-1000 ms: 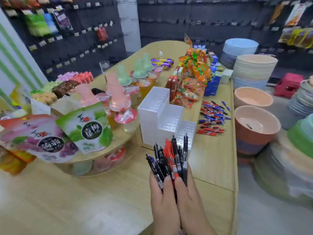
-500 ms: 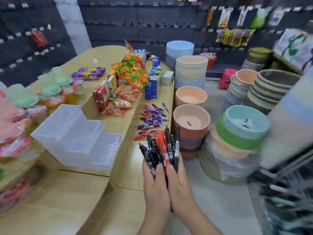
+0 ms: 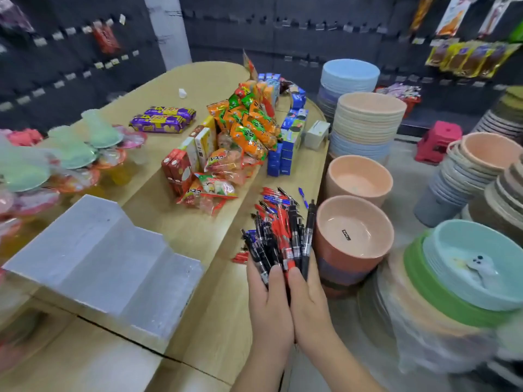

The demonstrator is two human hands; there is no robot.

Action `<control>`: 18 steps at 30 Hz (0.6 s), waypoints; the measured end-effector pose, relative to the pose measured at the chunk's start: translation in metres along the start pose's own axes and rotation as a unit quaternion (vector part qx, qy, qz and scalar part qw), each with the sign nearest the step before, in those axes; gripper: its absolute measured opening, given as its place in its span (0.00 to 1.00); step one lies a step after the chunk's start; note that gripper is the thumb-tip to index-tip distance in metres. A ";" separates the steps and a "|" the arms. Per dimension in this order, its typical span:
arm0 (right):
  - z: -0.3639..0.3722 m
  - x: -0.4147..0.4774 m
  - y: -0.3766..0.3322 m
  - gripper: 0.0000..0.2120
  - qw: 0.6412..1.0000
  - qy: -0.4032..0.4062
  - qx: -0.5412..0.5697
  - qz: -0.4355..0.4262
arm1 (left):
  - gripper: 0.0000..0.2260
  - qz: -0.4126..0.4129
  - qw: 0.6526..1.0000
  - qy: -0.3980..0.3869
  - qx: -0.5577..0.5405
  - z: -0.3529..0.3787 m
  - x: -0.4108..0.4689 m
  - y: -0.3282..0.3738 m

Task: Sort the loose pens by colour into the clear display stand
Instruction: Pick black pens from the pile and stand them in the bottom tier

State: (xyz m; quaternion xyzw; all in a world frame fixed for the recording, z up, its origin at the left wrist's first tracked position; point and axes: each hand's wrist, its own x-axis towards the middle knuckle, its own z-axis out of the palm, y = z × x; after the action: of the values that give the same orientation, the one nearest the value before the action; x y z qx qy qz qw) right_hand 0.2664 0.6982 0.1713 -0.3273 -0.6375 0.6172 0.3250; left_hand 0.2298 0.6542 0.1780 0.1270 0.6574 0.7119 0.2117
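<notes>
A mixed bundle of pens [image 3: 278, 236], black, red and blue, stands upright between my two hands at the table's right edge. My left hand [image 3: 267, 301] and my right hand [image 3: 310, 301] are pressed side by side and both grip the bundle's lower ends. More loose pens [image 3: 273, 195] lie on the wooden table [image 3: 198, 236] just beyond the bundle. The clear stepped display stand [image 3: 104, 264] sits on the table to the left of my hands, with nothing visible in it.
Snack packets [image 3: 246, 128] and boxes are piled at the table's middle and far end. Jelly cups [image 3: 70, 154] fill the left side. Stacks of plastic bowls [image 3: 353, 239] and basins [image 3: 365, 123] stand on the floor right of the table.
The view has swung right and then settled; the stand now lies at lower left and the bowls at right. My hands still hold the pen bundle the same way.
</notes>
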 end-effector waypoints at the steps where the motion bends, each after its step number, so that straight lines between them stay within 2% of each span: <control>1: 0.006 0.012 0.000 0.22 1.000 -0.014 0.003 0.003 | 0.20 0.004 1.000 0.011 0.005 0.000 0.011 0.005; 4: 0.024 0.046 0.007 0.23 0.996 -0.085 0.009 0.036 | 0.19 -0.006 0.998 0.058 0.011 -0.003 0.042 0.007; 9: 0.058 0.092 0.024 0.18 0.976 -0.211 -0.022 0.056 | 0.19 -0.031 0.984 0.174 -0.028 -0.012 0.083 0.002; 13: 0.071 0.120 0.037 0.23 0.933 -0.350 -0.034 0.074 | 0.19 -0.046 0.953 0.298 -0.037 -0.010 0.105 -0.022; 15: 0.069 0.121 0.047 0.20 0.913 -0.396 -0.041 0.094 | 0.21 -0.068 0.932 0.351 -0.056 -0.008 0.103 -0.041; 17: 0.067 0.122 0.057 0.21 0.902 -0.416 0.009 0.116 | 0.20 -0.066 0.922 0.377 -0.062 -0.007 0.097 -0.058; 18: 0.064 0.121 0.068 0.23 0.888 -0.442 0.030 0.124 | 0.19 -0.063 0.917 0.395 -0.013 -0.001 0.091 -0.073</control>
State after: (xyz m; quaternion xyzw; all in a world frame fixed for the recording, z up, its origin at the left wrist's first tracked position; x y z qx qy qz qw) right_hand 0.1456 0.7625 0.1028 -0.0866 -0.6507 0.7520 -0.0600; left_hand 0.1588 0.6993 0.0964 -0.2085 0.6852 0.6976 -0.0190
